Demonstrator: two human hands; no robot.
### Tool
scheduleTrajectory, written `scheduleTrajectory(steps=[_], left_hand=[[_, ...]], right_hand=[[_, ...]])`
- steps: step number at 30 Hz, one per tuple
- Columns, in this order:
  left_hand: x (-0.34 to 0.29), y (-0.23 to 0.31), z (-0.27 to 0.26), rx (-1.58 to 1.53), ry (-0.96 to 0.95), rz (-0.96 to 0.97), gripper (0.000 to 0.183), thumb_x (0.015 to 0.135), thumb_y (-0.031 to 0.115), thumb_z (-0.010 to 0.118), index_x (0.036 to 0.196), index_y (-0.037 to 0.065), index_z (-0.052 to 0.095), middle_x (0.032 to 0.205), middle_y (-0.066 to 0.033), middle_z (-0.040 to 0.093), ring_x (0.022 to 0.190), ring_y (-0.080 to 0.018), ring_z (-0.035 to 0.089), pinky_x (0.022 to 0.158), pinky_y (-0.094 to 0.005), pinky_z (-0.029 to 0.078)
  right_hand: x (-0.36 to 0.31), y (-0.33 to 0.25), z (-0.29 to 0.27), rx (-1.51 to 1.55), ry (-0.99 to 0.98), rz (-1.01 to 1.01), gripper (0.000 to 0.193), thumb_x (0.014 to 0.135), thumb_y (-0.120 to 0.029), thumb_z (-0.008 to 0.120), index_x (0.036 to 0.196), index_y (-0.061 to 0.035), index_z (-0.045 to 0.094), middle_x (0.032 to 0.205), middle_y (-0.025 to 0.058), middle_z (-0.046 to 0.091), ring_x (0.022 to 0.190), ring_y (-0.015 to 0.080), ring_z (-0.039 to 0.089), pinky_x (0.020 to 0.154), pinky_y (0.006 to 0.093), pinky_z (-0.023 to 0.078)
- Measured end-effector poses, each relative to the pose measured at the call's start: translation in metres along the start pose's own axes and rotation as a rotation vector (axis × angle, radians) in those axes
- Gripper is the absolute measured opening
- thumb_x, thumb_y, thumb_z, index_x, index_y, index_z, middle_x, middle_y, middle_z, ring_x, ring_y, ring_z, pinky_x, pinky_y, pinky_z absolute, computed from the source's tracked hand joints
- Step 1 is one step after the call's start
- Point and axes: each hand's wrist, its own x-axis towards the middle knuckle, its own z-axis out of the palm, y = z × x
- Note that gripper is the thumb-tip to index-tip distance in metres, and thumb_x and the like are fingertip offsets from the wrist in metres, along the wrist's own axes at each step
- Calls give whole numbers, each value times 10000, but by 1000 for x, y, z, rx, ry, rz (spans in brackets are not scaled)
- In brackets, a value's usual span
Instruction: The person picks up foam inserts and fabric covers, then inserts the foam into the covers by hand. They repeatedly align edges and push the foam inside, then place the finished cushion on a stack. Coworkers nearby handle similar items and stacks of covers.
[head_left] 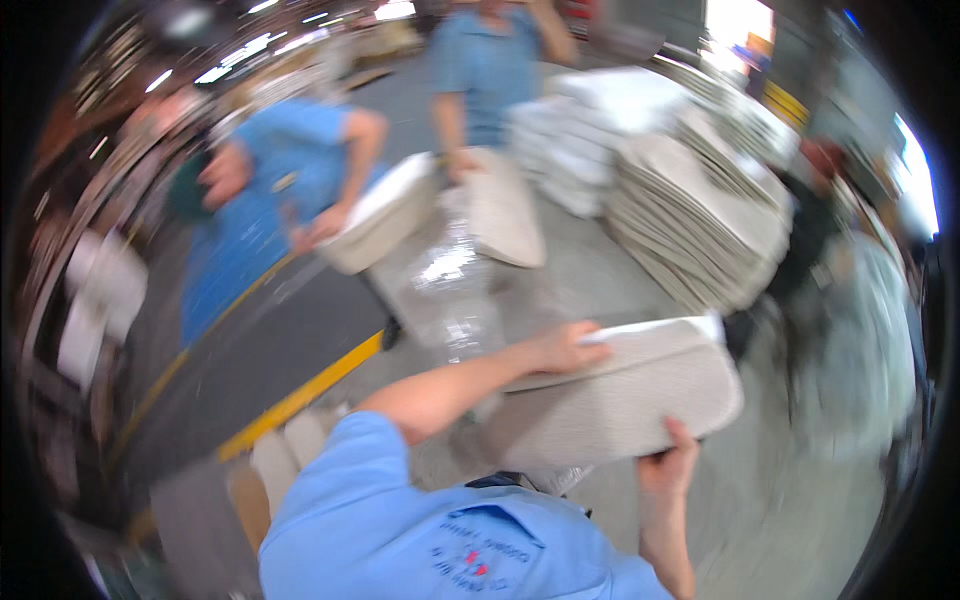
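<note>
Between my two hands is a beige fabric-covered cushion (620, 410) with rounded corners and a white layer along its far edge. My left hand (575, 350) grips that far white edge, fingers wrapped over it. Its near edge rests in my right hand (672, 455), with the thumb pressed on the fabric and the other fingers hidden underneath. Close to my left forearm lies crumpled clear plastic wrap (455, 265). The picture is blurred by motion.
A tall pile of beige cushion pieces (690, 215) stands ahead right, beside stacked white pieces (570, 140). Two people in blue shirts (300, 165) handle beige pieces (505, 210) across from me. Clear plastic bags (855, 350) are at the right; a yellow floor line (310, 390) runs at left.
</note>
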Motion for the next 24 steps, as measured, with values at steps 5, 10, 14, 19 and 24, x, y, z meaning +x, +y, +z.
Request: scheduleTrajectory(steps=[5,10,14,19,24], left_hand=[[12,-31,14,-35,-528,-224,521,1057,484,600,1364,69,672,1320,-137,700,1228,-267,639,1060,-396,492],[8,-51,56,50,-854,-365,557,1048,527,599,1399,97,638,1369,-133,645,1227,-247,606,1053,-402,478],[0,-65,77,327,-1067,-252,586,1020,516,643,1376,51,618,1329,-168,645,1218,-272,610,1011,-424,493],[-21,-91,102,327,-654,32,457,1019,391,643,1235,-10,609,1191,-258,664,1130,-393,644,940,-483,506],[-33,-98,120,332,-367,4,326,1058,312,577,1150,0,591,1098,-251,701,1065,-458,658,895,-542,506]], right_hand=[[-56,69,-33,206,405,156,562,922,-112,703,1438,-15,503,1408,139,582,1312,297,570,1121,488,490],[-93,93,-35,232,451,300,600,965,-145,704,1484,-5,437,1451,181,529,1361,324,524,1129,507,477],[-104,109,-42,159,477,407,623,991,-220,721,1495,-1,427,1423,195,544,1343,316,545,1106,500,494],[-126,69,-65,-541,300,723,474,1004,-328,749,1323,-12,600,1201,153,689,1160,233,671,927,413,578],[-56,11,-83,-1256,208,145,323,952,-356,786,1085,-65,742,1011,108,742,1001,234,706,888,376,578]])
